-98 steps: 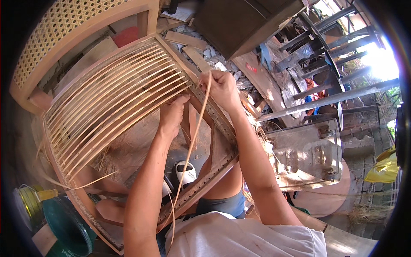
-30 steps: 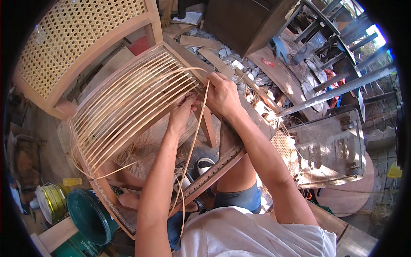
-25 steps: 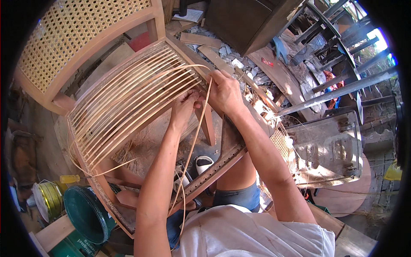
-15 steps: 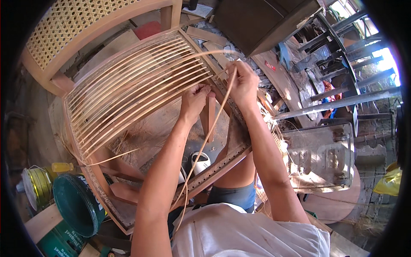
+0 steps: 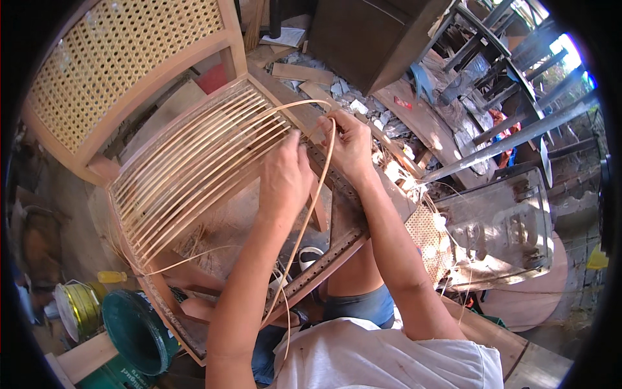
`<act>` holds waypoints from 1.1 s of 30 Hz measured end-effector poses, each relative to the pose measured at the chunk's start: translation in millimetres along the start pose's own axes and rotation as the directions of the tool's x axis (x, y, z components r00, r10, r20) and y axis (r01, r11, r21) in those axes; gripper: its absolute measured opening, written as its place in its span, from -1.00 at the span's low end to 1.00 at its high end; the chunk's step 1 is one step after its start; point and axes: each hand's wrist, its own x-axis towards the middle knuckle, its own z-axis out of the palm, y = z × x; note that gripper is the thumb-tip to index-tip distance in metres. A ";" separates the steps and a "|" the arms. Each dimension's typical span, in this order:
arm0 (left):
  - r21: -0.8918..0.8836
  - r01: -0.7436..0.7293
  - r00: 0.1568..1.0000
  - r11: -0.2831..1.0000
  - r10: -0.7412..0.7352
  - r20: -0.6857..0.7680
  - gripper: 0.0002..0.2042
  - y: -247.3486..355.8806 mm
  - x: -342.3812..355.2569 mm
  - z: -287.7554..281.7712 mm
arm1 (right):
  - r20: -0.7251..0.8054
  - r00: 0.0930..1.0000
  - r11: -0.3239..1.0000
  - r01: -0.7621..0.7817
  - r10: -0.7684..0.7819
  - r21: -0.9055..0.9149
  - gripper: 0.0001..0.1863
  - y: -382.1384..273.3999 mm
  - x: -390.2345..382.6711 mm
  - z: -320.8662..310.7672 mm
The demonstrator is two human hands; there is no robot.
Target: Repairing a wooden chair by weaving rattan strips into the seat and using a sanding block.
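Observation:
A wooden chair seat frame [image 5: 302, 281], with small holes along its rails, lies in front of me. Parallel cane strands [image 5: 194, 165] run across its far part, while its near part is bare. My right hand [image 5: 350, 146] is closed at the right rail, fingers pinching a long pale cane strip [image 5: 304, 223]. From there the strip loops left over the strands and also hangs down toward my lap. Over the near edge of the strands is my left hand [image 5: 285, 175], its fingertips smeared by motion. Whether it grips anything is hidden.
The chair's woven cane backrest [image 5: 136, 65] rises at the far left. A yellow handle [image 5: 111, 277] sticks out by the left rail, near a green bucket [image 5: 109, 324] and a yellow-banded tub [image 5: 84, 308]. A dark cabinet [image 5: 363, 45] stands behind; stacked metal-legged furniture [image 5: 512, 136] is at right.
My left hand has lifted off the right rail's edge and turned, now blurred. My right hand still grips the cane strip. The view has shifted, showing more of the backrest.

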 end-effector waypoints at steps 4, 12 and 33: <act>-0.119 -0.014 0.998 0.993 0.021 0.061 -0.75 -2.6 22.7 0.2 | -0.011 0.993 0.993 0.118 -0.118 -0.022 -0.87 -8.1 -0.3 -4.5; -0.489 0.421 0.905 0.764 -0.313 0.288 -0.80 7.2 -8.8 -27.3 | 0.155 0.979 0.991 0.131 -0.131 0.005 -0.48 -13.6 -24.8 -42.9; -0.640 0.219 0.970 0.737 -0.235 0.060 -0.64 25.5 -97.0 -203.5 | 0.059 0.678 0.622 -0.633 0.733 -0.461 -0.78 310.1 -580.1 -212.9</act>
